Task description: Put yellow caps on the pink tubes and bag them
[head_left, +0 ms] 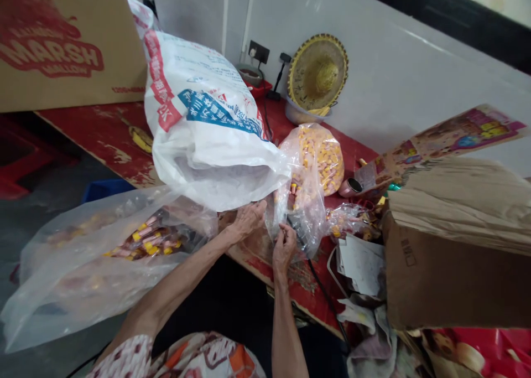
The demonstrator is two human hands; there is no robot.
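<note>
My left hand (250,221) reaches over the table with its fingers pressed together. It is just below the rim of a large white printed sack (224,162) and beside a clear plastic bag (309,203); what its fingertips hold, if anything, is hard to make out. My right hand (285,248) is closed in a pinch on the near edge of that clear bag. Many small pink pieces with yellow caps (327,159) fill the bag's far end, and a few lie nearer its mouth. The sack's mouth faces me, its inside in shadow.
At left, a big translucent bag (83,295) holds more yellow-capped pieces (151,237). A marshmallow carton (70,46) stands behind. To the right are an open cardboard box (448,278), a pink cup (349,187) and papers (362,264). A straw hat (318,71) leans at the wall.
</note>
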